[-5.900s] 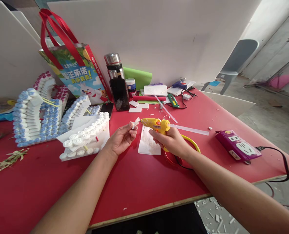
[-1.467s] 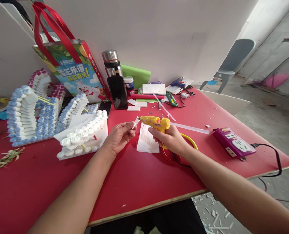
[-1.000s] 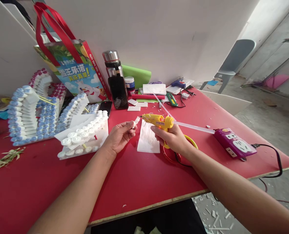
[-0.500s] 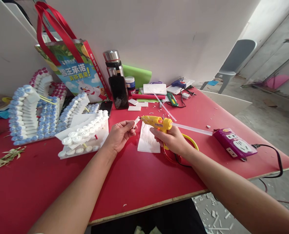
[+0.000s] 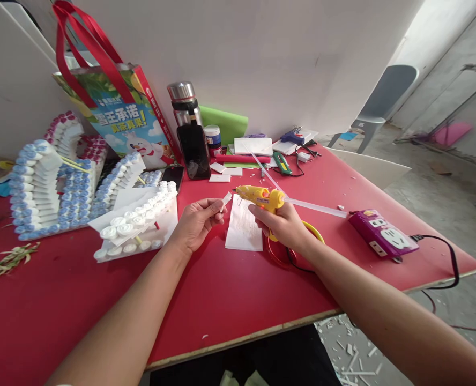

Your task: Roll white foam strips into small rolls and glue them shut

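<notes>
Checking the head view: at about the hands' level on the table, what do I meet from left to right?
Dried stalks → white rosette-covered piece → left hand → small white strip → yellow glue gun → purple power strip.

From where I stand, the left hand [image 5: 200,224] pinches a small white strip [image 5: 227,198] over the red table [image 5: 222,300]; just apart from it points the nozzle of a yellow glue gun [image 5: 256,195], gripped by the right hand [image 5: 285,224].
</notes>
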Demonstrator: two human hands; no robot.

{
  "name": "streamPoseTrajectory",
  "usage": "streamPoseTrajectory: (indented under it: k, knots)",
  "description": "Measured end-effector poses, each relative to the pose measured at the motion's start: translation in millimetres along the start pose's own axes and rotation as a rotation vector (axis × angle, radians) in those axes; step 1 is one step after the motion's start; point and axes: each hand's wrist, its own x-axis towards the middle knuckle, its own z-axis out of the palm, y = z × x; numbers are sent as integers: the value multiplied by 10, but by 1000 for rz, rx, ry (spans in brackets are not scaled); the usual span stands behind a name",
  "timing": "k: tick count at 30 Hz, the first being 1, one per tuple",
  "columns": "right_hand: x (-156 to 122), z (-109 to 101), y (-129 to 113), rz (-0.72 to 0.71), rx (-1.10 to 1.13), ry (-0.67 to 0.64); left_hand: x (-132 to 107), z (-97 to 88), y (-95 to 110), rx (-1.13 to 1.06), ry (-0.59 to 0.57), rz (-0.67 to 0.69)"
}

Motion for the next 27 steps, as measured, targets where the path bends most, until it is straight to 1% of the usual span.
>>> streamPoseTrajectory:
  k: [2, 4, 7, 10, 13, 18, 20, 24, 27]
  knots:
    - [15, -54, -9, -7, -18, 39, 5, -10, -5, -13, 9, -2]
    - [37, -157, -1, -15, -68, 99, 10, -19, -15, -28, 12, 1]
    - [74, -401, 67, -6, -216, 234, 8, -14, -28, -39, -6, 10]
    - [95, -671, 191, 39, -331, 392, -9, 18, -24, -57, -57, 37]
    - [80, -857, 318, 92, -387, 462, -35, 53, -10, -96, -103, 69]
    - [38, -960, 407, 172, -571, 451, -74, 76, 6, -149, -121, 114]
    - [35, -979, 398, 190, -644, 448, -87, 78, 14, -164, -132, 124]
    - [35, -1004, 351, 214, -760, 383, -101, 88, 32, -185, -167, 141]
    - [34, -998, 330, 222, -809, 370, -97, 91, 31, -193, -173, 150]
